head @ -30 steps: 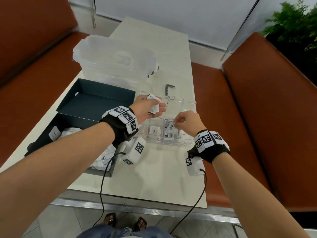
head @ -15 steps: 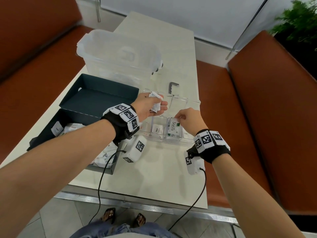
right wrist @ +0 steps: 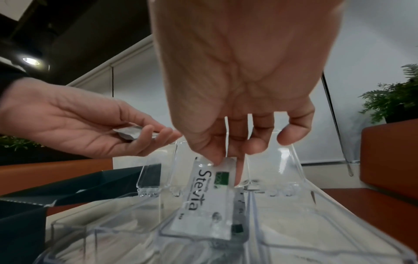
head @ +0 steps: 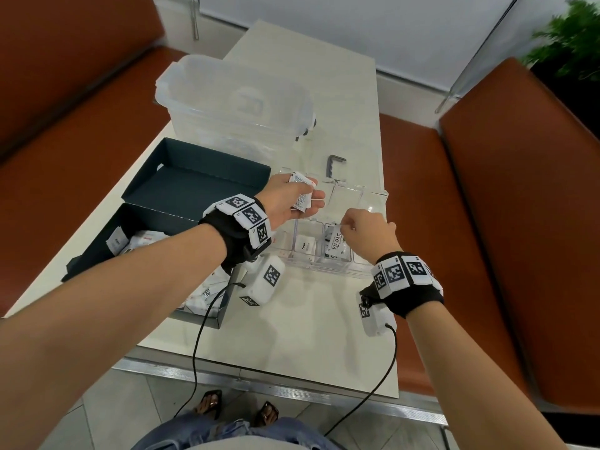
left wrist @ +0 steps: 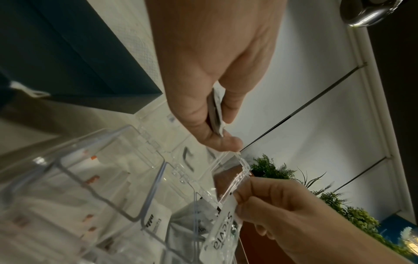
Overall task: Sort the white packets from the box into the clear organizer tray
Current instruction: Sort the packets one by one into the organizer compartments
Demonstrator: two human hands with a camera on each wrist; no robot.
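My right hand (head: pixel 349 226) pinches the top edge of a white Stevia packet (head: pixel 336 246) (right wrist: pixel 207 201) that stands tilted in a front compartment of the clear organizer tray (head: pixel 367 203). Thumb and fingertips (right wrist: pixel 216 157) meet on the packet's end. My left hand (head: pixel 300 203) hovers over the tray's back left, holding a few white packets (head: pixel 300 194) (left wrist: pixel 216 114) between thumb and fingers. A small white packet (head: pixel 305 246) lies in the neighbouring compartment. The dark box (head: pixel 97 254) at the left holds several more white packets (head: pixel 143 241).
A dark box lid (head: pixel 201 183) lies open behind the box. A large clear plastic bin (head: pixel 233 102) stands at the back. A small grey metal piece (head: pixel 334 164) lies behind the tray. Orange benches (head: pixel 487 222) flank the pale table (head: pixel 324 319).
My right hand has lifted the Stevia packet's top end up out of the compartment, so it now stands tilted. The left hand has stayed with its packets.
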